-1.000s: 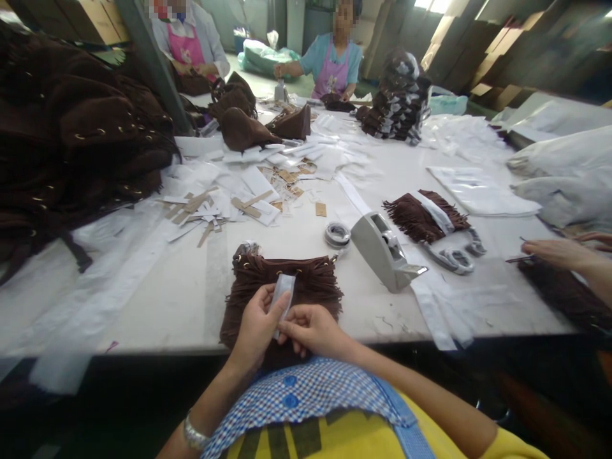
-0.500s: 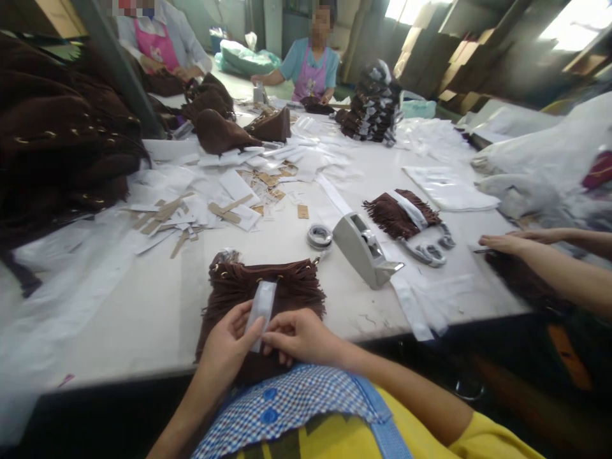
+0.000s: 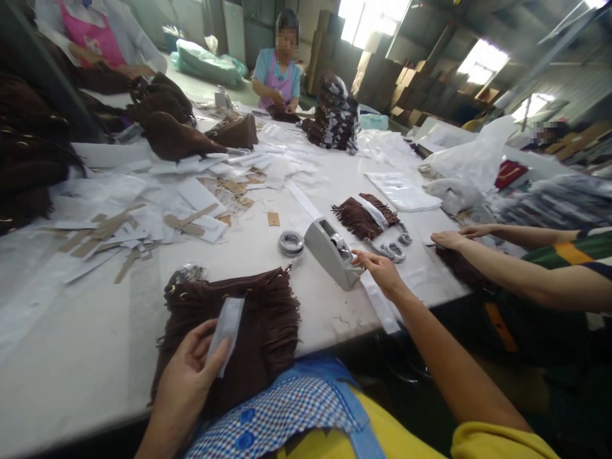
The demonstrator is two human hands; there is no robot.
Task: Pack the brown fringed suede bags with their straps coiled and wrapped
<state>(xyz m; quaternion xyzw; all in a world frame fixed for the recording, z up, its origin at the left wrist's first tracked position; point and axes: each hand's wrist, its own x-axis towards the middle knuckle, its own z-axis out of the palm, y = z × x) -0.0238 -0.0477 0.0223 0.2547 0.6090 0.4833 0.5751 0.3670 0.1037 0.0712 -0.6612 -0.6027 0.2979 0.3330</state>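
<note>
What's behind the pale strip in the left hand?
A dark brown fringed bag. Its surface shows around the strip; whatever lies directly behind the strip and left hand is covered.

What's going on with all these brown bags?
The person's left hand holds a whitish strip over a brown fringed bag on the table. The right hand is at the gray tape dispenser; whether it grips anything is unclear. Beyond the dispenser lies another fringed bag, a white band across it. At right, a co-worker's hands are on a dark brown item.
</note>
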